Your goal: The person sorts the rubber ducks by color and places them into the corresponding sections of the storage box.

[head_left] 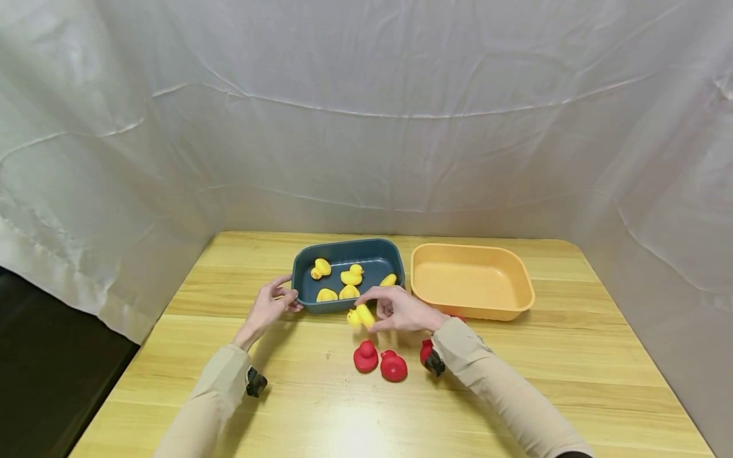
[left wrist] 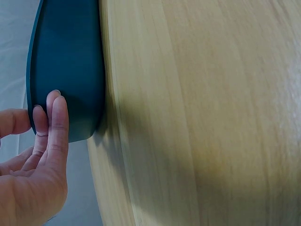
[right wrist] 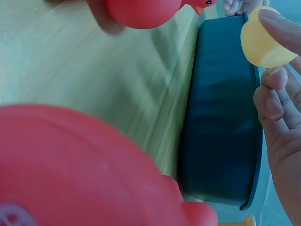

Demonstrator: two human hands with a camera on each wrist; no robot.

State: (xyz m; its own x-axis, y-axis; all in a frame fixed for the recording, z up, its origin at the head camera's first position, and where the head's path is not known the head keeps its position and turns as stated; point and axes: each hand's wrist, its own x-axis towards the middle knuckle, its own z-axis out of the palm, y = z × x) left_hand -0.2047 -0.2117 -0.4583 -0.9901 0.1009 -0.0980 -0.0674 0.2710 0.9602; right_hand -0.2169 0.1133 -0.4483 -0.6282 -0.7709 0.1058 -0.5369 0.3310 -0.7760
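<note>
My left hand pinches the left end of a dark blue plastic bin; in the left wrist view several fingertips lie against the bin's outer wall. Between thumb and fingers my right hand holds a yellow rubber duck, tilted, just in front of the bin's front wall near its right side. Several more yellow ducks lie inside the bin, among them one near its middle. The right wrist view shows the held duck's rounded yellow body above the bin's rim.
Two red rubber ducks, one on the left and one on the right, sit on the wooden table in front of the bin. Another red duck is partly hidden by the right wrist. An orange bin stands right of the blue one.
</note>
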